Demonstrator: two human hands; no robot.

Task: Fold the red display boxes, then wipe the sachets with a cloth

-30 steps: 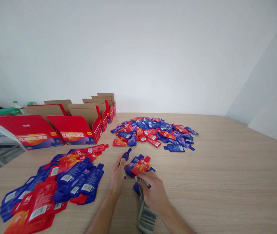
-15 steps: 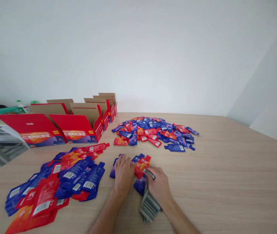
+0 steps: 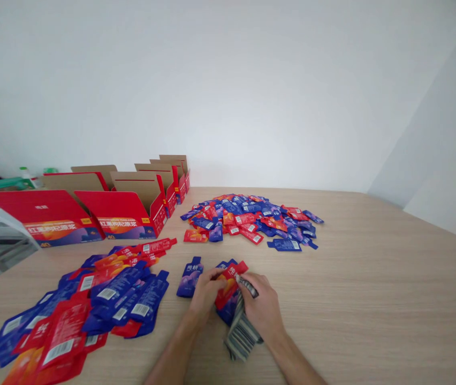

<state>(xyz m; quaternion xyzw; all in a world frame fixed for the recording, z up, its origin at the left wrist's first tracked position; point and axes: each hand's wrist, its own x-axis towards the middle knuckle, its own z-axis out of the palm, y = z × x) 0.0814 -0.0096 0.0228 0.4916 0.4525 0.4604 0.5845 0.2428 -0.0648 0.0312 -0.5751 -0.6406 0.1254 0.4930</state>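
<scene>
My left hand [image 3: 205, 295] pinches the left edge of a red pouch [image 3: 228, 282] with orange fruit print, which is slightly tilted. Blue pouches [image 3: 226, 313] lie partly under it, mostly covered. At its right side, my right hand [image 3: 260, 302] is closed on a grey striped cloth [image 3: 243, 335] that hangs down to the table. A bunched dark-and-white end of it shows at the fingertips, against the red pouch. Just left of my left hand, a single blue pouch [image 3: 190, 277] lies flat, face up.
A heap of red and blue pouches [image 3: 248, 216] lies at the back of the wooden table [image 3: 364, 289]. Another pile [image 3: 67, 326] spreads at the front left. Open red cartons [image 3: 118, 214] stand in rows at the left, flaps raised. A white wall rises behind.
My left hand has moved off the blue pouch on the left and now grips the red pouch, which has tilted. My right hand stays beside it with the cloth. The view has shifted slightly.
</scene>
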